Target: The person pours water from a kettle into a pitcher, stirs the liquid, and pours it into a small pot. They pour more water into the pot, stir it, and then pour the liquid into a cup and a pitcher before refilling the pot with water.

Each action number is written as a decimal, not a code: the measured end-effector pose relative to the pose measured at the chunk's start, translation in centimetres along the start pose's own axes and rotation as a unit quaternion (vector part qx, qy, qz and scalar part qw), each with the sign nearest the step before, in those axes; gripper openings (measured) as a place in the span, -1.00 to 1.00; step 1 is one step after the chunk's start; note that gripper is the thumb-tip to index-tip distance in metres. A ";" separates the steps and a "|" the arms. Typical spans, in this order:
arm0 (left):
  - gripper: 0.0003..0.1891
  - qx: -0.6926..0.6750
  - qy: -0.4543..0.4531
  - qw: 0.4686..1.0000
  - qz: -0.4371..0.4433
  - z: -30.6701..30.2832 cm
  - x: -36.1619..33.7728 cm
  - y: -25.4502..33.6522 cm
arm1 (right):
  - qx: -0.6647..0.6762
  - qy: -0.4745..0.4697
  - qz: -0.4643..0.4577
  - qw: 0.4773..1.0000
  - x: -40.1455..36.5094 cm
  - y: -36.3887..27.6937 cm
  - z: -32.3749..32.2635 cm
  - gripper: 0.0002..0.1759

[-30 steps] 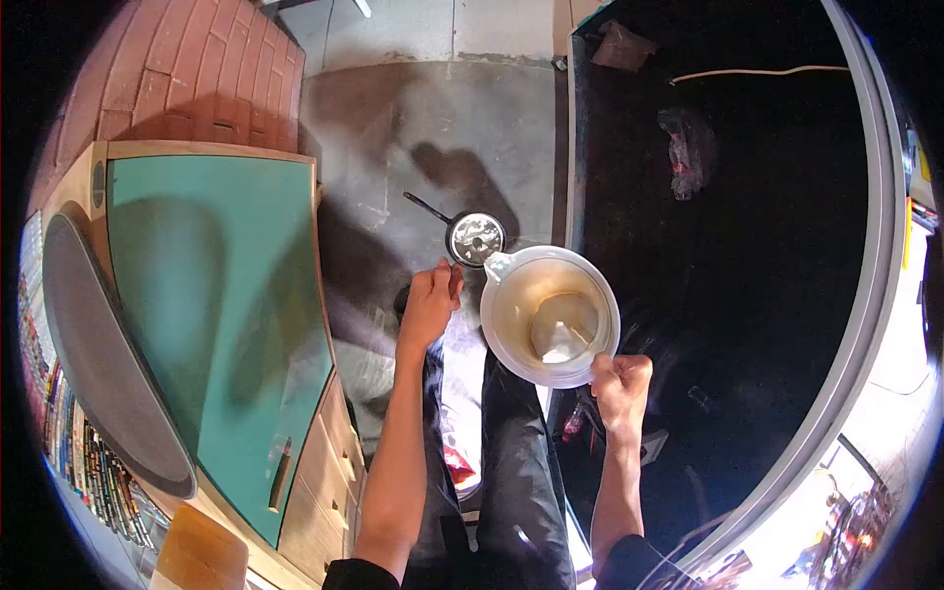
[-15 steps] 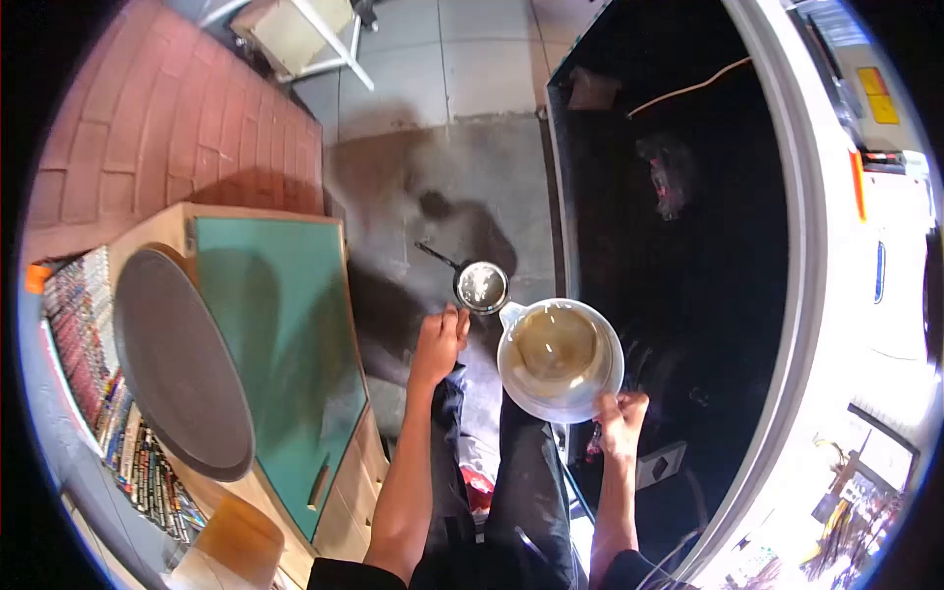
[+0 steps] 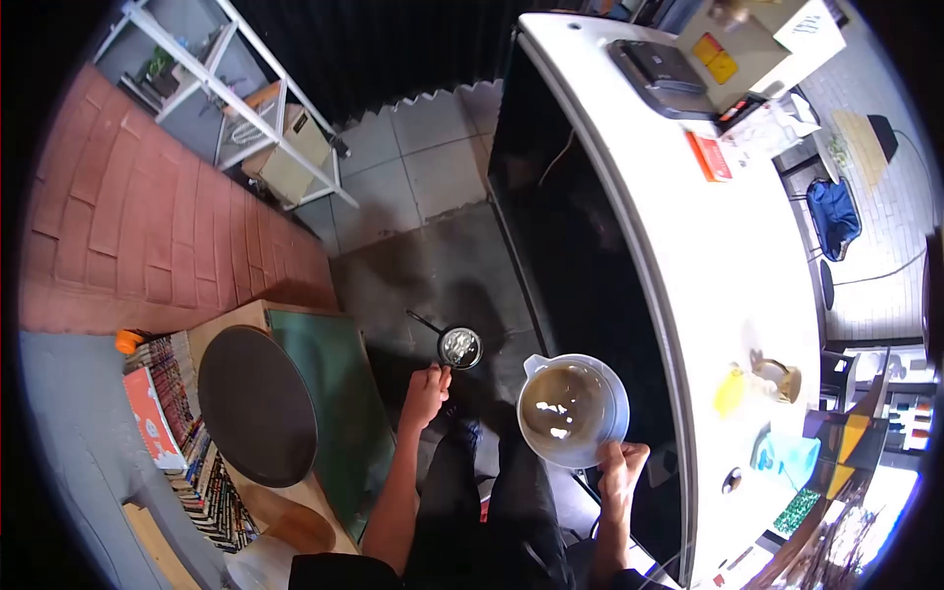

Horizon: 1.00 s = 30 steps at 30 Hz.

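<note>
My right hand (image 3: 619, 470) is closed on a translucent plastic jug (image 3: 612, 393) at its near right side. The jug has a pouring spout at its upper left, and cloudy brownish liquid (image 3: 565, 403) with bright reflections shows inside. My left hand (image 3: 426, 396) is closed at the near edge of a small round, pan-like vessel (image 3: 460, 348). This vessel has a dark rim, a shiny inside with whitish glints, and a thin dark handle pointing away to the upper left. My fingers hide the exact grip point. The two vessels are apart, the jug to the right.
To the left, a dark round tray (image 3: 258, 405) lies on a wooden cabinet beside a row of slim cases (image 3: 211, 477). A long white counter (image 3: 678, 295) with a black front runs along the right. A white shelf rack (image 3: 280, 138) stands past the brick wall (image 3: 167, 206).
My view has lifted and turned, bringing more of the counter and shelf rack into sight. Both hands still hold their vessels, which sit lower in the picture.
</note>
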<state>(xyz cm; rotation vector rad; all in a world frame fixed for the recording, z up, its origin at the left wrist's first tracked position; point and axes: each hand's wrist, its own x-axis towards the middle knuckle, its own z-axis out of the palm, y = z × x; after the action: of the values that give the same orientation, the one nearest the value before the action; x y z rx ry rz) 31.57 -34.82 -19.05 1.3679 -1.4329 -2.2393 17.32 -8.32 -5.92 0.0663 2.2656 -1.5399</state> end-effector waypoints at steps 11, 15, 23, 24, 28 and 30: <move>-0.64 0.046 0.002 0.998 -0.038 1.6 -5.8 6.1 | 0.029 0.121 0.003 0.992 -7.4 -8.3 -9.3 -0.66; -0.64 0.061 -0.037 0.997 -0.031 2.9 -7.2 8.1 | 0.051 0.144 0.046 0.987 -9.9 -7.6 -12.9 -0.80; -0.63 0.101 -0.088 0.991 -0.028 6.9 -8.1 11.4 | 0.166 0.305 0.033 0.937 -13.8 -7.1 -16.2 -0.81; -0.63 0.097 -0.098 0.990 -0.025 7.4 -8.3 11.7 | 0.175 0.321 0.021 0.931 -14.3 -6.4 -16.7 -0.82; -0.61 0.118 -0.141 0.983 -0.017 10.3 -9.2 12.7 | 0.216 0.357 0.060 0.907 -16.5 -6.7 -19.1 -0.82; -0.60 0.128 -0.152 0.980 -0.010 11.8 -9.8 13.1 | 0.222 0.425 0.034 0.877 -17.6 -6.1 -20.1 -0.83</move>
<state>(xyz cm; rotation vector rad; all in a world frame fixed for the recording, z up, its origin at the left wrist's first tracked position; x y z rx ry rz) 24.03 -28.79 -1.27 1.1400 -1.8719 -2.4277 25.93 10.65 11.91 1.1418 2.3500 -2.2601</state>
